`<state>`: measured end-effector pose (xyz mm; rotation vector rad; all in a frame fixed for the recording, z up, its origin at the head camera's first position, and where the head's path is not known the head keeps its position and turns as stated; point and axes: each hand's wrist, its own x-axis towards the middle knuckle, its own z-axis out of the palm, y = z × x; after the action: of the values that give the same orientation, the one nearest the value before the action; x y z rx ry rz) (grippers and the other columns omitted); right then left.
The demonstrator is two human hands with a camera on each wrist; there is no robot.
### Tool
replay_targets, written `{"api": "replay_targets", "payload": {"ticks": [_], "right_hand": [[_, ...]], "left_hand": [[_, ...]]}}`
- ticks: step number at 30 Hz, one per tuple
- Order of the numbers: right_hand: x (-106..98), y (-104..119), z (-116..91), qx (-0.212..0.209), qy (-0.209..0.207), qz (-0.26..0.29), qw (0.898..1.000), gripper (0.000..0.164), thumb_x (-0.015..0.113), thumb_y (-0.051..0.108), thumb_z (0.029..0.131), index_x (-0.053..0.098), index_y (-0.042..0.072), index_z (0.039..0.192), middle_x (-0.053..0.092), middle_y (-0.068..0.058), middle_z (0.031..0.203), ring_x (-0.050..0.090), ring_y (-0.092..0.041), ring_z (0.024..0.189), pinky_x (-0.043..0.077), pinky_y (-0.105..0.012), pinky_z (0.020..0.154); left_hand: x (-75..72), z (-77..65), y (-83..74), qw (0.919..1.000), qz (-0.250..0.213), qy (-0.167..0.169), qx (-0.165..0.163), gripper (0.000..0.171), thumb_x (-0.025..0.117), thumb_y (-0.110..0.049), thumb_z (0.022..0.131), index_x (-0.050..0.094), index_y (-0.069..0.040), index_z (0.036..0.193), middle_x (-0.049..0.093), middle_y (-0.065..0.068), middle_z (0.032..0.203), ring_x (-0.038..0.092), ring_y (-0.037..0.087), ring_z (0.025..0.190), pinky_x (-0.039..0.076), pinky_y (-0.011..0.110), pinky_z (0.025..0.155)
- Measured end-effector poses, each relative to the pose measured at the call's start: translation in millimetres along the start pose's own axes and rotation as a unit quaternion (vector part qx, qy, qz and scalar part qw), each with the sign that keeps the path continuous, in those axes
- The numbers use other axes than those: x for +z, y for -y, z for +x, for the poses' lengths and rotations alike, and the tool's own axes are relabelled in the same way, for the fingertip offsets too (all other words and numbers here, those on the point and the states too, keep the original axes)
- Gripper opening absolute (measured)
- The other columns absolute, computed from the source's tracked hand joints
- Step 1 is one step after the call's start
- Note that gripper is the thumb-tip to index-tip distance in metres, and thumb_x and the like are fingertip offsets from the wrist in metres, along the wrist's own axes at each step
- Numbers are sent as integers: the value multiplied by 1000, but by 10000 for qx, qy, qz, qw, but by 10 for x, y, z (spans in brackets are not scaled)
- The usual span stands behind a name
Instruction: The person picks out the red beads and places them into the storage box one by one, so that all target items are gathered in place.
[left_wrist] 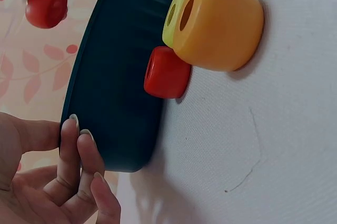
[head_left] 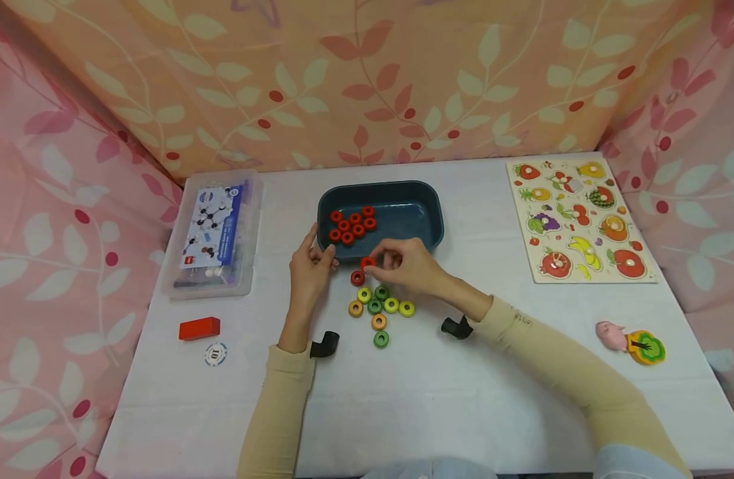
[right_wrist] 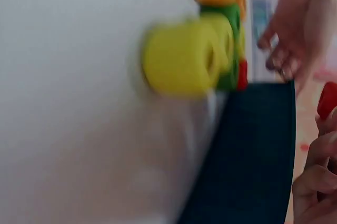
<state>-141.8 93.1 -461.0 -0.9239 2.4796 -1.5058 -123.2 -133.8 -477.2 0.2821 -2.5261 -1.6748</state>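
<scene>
My left hand grips the near left corner of a dark blue rectangular tray, thumb and fingers at its rim. Between thumb and fingertips, my right hand pinches a red bead, raised near the tray's front rim. Several red beads lie inside the tray, towards its left. Just in front of the tray, one more red bead sits on the table. Close by are yellow beads, green beads and orange beads, each with a hole.
At the left stands a clear plastic case, with a red block and a round chip nearer. A fruit puzzle board lies at the right, beyond a pink pig figure and a tree piece.
</scene>
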Motion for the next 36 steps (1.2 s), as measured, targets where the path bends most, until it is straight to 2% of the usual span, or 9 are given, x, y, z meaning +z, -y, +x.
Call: {"api": "replay_targets", "payload": {"ticks": [2,5,11,14,17,21,26,31,36], "right_hand": [[-85,-41,68,34,-235,-163,9996,20,80,27,86,72,13,97,58,3,63,52,-13,55,40,-24,52],[-203,-119,198,590,-363,-753,9947,24,78,34,88,72,13,99,61,2,67,54,-14,58,41,-27,54],[-300,-281,474,1824,257,-1504,9713,23,77,30,89,73,10,100,66,-3,78,58,-17,69,44,-30,63],[-287,-326,564,2187,470,-1534,9625,23,77,29,88,73,9,100,68,-4,84,60,-18,76,47,-33,69],[-259,-365,619,2297,454,-1146,9654,26,76,21,89,70,6,110,73,-6,88,66,-21,82,51,-38,82],[-244,-399,648,2079,-26,-481,9770,33,76,9,88,66,3,119,76,-10,93,71,-22,85,50,-40,91],[-244,-377,590,1354,-487,-154,9895,23,75,10,88,68,5,110,72,-7,87,65,-19,72,49,-31,68],[-205,-196,435,412,-45,433,9982,20,75,11,89,68,3,106,67,-4,80,57,-19,67,44,-26,62],[-114,33,235,41,751,636,9951,18,77,12,88,72,6,103,64,-1,71,54,-17,60,44,-26,59]], "left_hand": [[4,-2,-6,10000,3,6,13,61,64,-17,99,40,-18,155,68,14,73,70,27,71,50,25,67],[6,-9,-10,10000,-23,-15,8,61,64,-16,99,40,-18,155,68,14,73,71,26,72,51,27,70],[-4,-17,-5,10000,-61,-38,-10,61,64,-15,98,40,-15,155,67,15,73,71,30,74,50,26,72],[1,-15,0,9999,-98,-38,3,61,65,-15,98,40,-14,154,67,15,72,71,31,74,50,25,70],[8,-13,1,10000,-92,-32,-10,61,65,-15,98,40,-16,155,67,14,72,71,29,73,50,23,69],[9,-12,-2,10000,-85,-34,-24,61,65,-15,98,40,-18,155,67,14,73,71,28,73,50,23,69],[5,-16,-8,10000,-59,-35,-54,62,64,-16,99,39,-18,155,67,13,72,71,32,74,50,22,68],[11,-14,-13,9999,-87,-9,-69,62,65,-16,98,40,-17,155,67,12,72,71,34,75,50,21,66],[8,-11,-18,10000,-63,-19,-61,61,64,-16,99,40,-19,155,67,12,72,70,33,74,49,21,65]]}}
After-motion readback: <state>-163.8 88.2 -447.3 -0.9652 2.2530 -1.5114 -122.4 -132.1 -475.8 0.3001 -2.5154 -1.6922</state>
